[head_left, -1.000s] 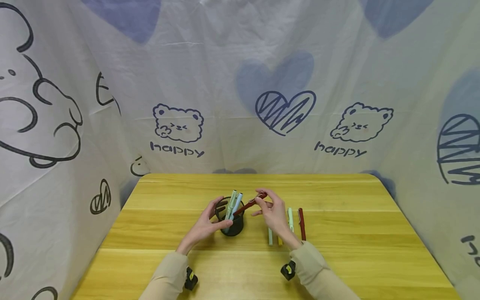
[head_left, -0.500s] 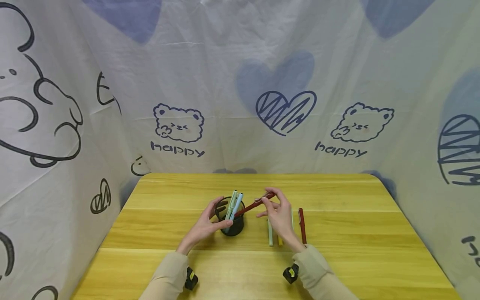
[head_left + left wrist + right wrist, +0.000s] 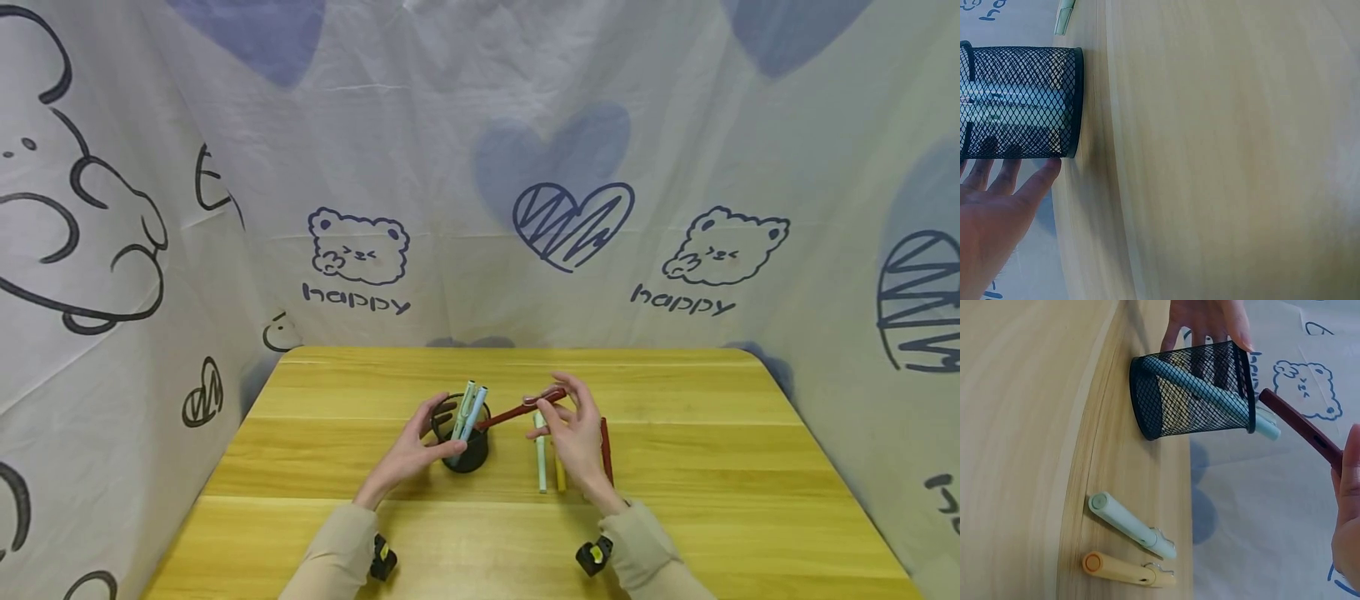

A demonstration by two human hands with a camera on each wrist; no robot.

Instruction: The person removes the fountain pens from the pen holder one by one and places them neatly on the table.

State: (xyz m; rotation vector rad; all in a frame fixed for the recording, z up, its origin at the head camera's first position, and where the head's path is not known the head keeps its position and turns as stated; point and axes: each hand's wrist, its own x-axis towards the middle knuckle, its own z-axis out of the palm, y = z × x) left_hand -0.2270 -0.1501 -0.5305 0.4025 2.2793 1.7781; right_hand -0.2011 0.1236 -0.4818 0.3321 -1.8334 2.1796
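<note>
A black mesh pen holder (image 3: 472,457) stands upright on the table. My left hand (image 3: 411,448) holds it from the left, thumb in front and fingers behind. Inside lean a light green pen (image 3: 462,408) and a light blue pen (image 3: 476,410). My right hand (image 3: 576,437) pinches a dark red pen (image 3: 510,413) between thumb and fingers, slanting toward the holder. In the right wrist view the lower end of this red pen (image 3: 1300,425) is just outside the holder's rim (image 3: 1251,394). The left wrist view shows the left fingers (image 3: 1038,181) against the mesh.
Right of the holder lie a pale green pen (image 3: 542,462), a yellow pen (image 3: 559,472) and another dark red pen (image 3: 607,454), the latter partly behind my right hand. The wooden table (image 3: 465,550) meets a printed cloth (image 3: 450,250) at the back.
My right hand has moved right with the red pen, drawing its lower end away from inside the holder toward its right rim. The left hand and holder have stayed put.
</note>
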